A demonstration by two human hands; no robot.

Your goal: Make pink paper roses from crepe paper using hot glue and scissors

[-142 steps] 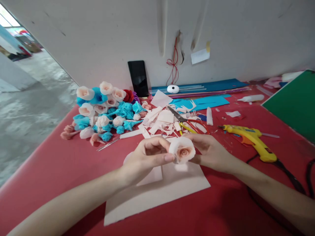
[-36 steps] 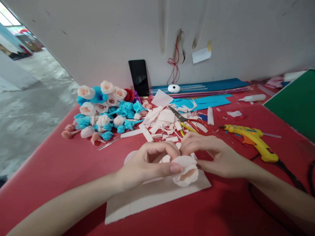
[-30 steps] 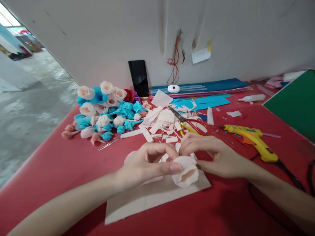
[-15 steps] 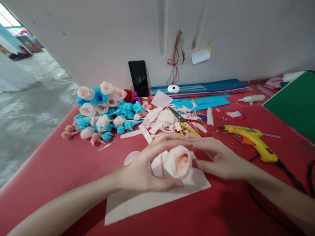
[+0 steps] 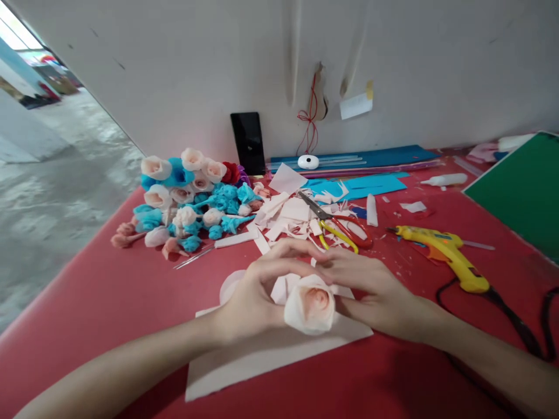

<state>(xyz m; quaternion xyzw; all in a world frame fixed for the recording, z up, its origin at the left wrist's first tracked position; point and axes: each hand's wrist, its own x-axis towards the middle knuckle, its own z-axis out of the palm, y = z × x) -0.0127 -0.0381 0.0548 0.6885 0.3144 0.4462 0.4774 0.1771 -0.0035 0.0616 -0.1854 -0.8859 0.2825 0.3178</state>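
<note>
A pale pink foam rose [image 5: 311,302] sits between my two hands, just above a sheet of pink foam [image 5: 262,355] on the red table [image 5: 109,297]. My left hand [image 5: 253,294] curls around the rose from the left, fingers arched over its top. My right hand [image 5: 371,288] cups it from the right, fingertips meeting the left hand's above the bloom. Loose pink petal pieces [image 5: 282,286] stand behind the rose inside the left hand.
A heap of finished pink and blue foam roses [image 5: 187,198] lies at the left. Pink offcuts [image 5: 288,212], scissors [image 5: 336,224], a yellow glue gun [image 5: 445,250] with its black cord [image 5: 515,326], blue sheets [image 5: 362,183], a glue bottle [image 5: 443,180] and a green board [image 5: 519,189] lie beyond.
The rose has been turned from lying on its side to facing me, and both hands have closed in around it, lower over the foam sheet.
</note>
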